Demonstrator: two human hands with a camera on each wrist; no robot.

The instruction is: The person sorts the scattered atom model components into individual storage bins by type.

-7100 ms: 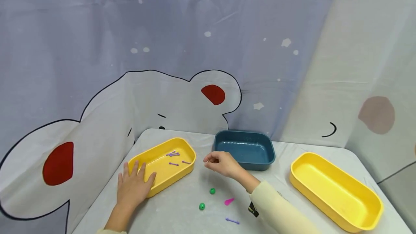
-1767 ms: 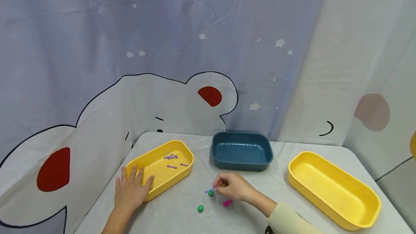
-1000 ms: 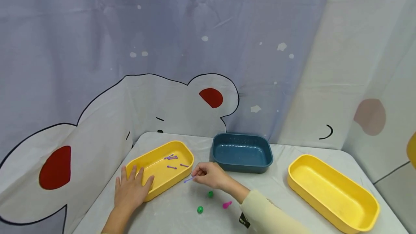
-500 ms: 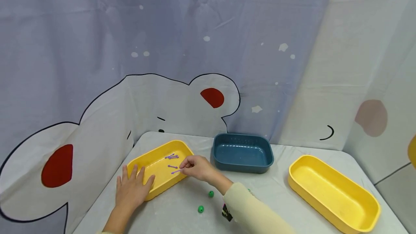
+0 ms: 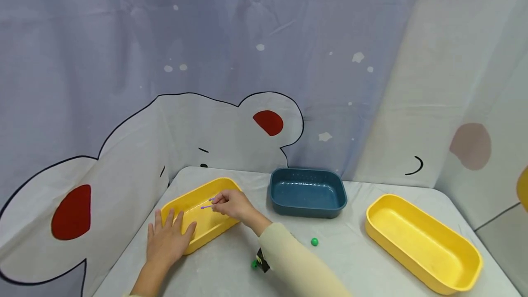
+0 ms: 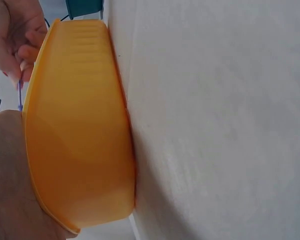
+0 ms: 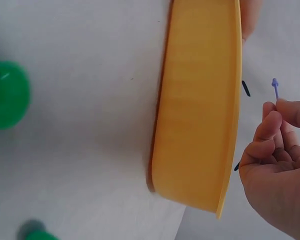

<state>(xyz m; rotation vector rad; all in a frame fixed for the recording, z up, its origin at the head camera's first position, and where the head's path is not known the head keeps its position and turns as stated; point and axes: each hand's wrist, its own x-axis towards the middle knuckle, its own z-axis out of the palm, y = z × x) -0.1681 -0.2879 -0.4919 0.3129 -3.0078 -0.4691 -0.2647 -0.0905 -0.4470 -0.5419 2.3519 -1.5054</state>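
My right hand [image 5: 234, 206] pinches a thin purple stick with knobbed ends [image 5: 206, 207] between thumb and fingertips, above the left yellow tray [image 5: 212, 234]. In the right wrist view one end of the stick [image 7: 276, 89] points up out of the pinch. Part of another purple stick [image 5: 211, 199] shows beyond the fingers, and my hand covers the other sticks in the tray. Fingers spread, my left hand [image 5: 167, 244] rests over the tray's near left end. A green bead [image 5: 254, 265] peeks out beside my right sleeve; another green bead [image 5: 315, 241] lies right of the forearm.
A dark blue tray [image 5: 307, 210] stands at the back, right of the left yellow tray. Farther right is a second yellow tray [image 5: 420, 242]. A printed cloth wall [image 5: 231, 132] closes off the back. My right sleeve [image 5: 297, 260] hides part of the table.
My right hand picked up the purple stick from the table and carried it left and away from me, over the yellow tray. The pink piece is now hidden under my sleeve. The left hand stayed put.
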